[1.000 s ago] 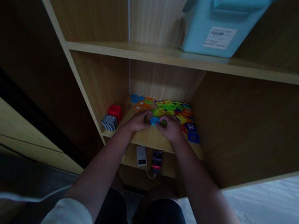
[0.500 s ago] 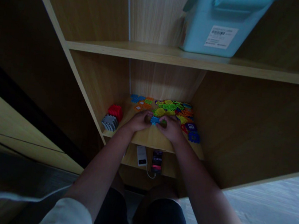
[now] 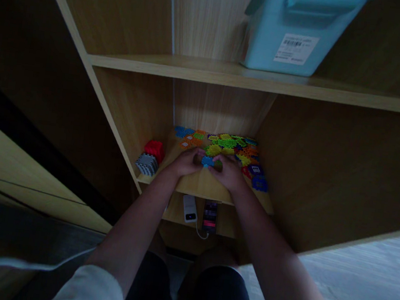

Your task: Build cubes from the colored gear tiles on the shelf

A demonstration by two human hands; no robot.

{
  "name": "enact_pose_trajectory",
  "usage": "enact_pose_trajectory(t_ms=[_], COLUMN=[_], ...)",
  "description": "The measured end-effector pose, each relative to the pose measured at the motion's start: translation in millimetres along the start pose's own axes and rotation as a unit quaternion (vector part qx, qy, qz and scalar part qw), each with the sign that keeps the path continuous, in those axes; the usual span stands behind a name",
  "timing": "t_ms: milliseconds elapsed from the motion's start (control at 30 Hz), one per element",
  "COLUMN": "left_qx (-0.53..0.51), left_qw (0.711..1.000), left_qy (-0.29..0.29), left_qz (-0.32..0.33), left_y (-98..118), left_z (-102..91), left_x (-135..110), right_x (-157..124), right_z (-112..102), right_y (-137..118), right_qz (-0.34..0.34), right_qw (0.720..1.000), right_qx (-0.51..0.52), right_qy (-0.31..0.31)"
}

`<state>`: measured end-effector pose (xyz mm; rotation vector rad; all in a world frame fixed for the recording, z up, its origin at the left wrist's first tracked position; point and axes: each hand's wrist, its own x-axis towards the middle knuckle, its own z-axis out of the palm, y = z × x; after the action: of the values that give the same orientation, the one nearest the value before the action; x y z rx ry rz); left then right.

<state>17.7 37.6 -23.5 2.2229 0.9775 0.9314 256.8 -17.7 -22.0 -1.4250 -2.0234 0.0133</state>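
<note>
Both my hands reach onto the lower shelf point(image 3: 198, 186) of a wooden cabinet. My left hand point(image 3: 183, 162) and my right hand point(image 3: 229, 172) are closed together on a small cluster of plastic interlocking pieces, a blue one point(image 3: 207, 161) showing between the fingertips with a bit of green beside it. Behind my hands lies a spread of coloured interlocking pieces point(image 3: 228, 145) in green, yellow, orange and blue. Two dark blue pieces point(image 3: 258, 177) lie to the right of my right hand.
A red cube point(image 3: 155, 149) and a grey cube point(image 3: 146, 164) built of such pieces stand at the shelf's left end. A light blue lidded box point(image 3: 292, 32) sits on the upper shelf point(image 3: 231, 78). A white power bank point(image 3: 189, 208) and a phone point(image 3: 210, 217) lie on the shelf below.
</note>
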Motion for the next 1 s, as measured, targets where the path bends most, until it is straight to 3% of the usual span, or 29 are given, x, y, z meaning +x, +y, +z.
enact_pose_trajectory(t_ms=[567,733,867,1000], left_qx=[0.006,0.052,0.13,0.158], left_qw=[1.0,0.994,0.973,0.955], left_qy=[0.024,0.085,0.167,0.205], left_qz=[-0.003,-0.037,-0.093,-0.144], left_y=[-1,0,0,-5], left_z=[1.4,0.6,1.5,2.4], left_x=[1,3,6,15], right_x=[-1,-1,-1,-1], right_z=[-1,-3,-6,-8], right_y=[-3,-4,-6,-9], right_qz=[-0.002,-0.006,-0.007,-0.001], right_qw=[1.0,1.0,1.0,1.0], right_qx=[-0.006,-0.007,-0.002,-0.001], right_qy=[-0.001,0.007,0.014,0.02])
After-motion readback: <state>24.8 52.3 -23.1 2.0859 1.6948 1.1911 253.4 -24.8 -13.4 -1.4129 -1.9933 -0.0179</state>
